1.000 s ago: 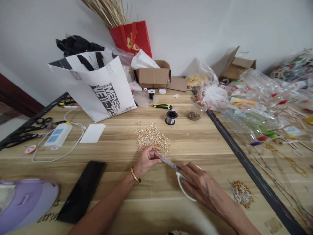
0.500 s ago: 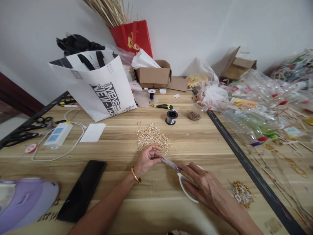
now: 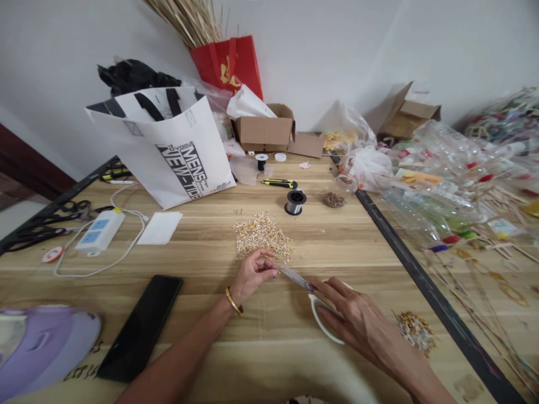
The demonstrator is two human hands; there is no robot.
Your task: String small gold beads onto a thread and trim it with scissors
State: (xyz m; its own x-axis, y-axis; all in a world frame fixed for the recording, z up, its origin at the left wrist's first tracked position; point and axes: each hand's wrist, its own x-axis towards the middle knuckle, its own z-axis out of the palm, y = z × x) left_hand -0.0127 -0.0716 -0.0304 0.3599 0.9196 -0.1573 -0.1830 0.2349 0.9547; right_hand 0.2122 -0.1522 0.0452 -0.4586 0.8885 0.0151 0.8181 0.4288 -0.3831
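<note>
My right hand (image 3: 343, 311) is closed round white-handled scissors (image 3: 297, 278), their blades pointing left and up toward my other hand. Thumb and fingers of my left hand (image 3: 252, 275) are pinched together right at the blade tips. A tiny gold glint shows by those fingertips, but what they hold is too small to make out. Just beyond my left hand lies a loose pile of small gold and clear beads (image 3: 263, 235) on the wooden table. A second, smaller cluster of gold and silvery pieces with thin wire ends (image 3: 415, 331) rests to the right of my right forearm.
Farther back stand a wire spool (image 3: 295, 202), a yellow-black utility knife (image 3: 278, 183) and a jar with beads (image 3: 336, 197). At left are a black phone (image 3: 141, 328), a power strip (image 3: 100, 232) and a white shopping bag (image 3: 181, 151). Plastic bottles (image 3: 442, 207) crowd the right.
The scissors and my right hand have shifted slightly to the right, so the blade tips sit a little farther from my left palm. My left hand stays almost in place.
</note>
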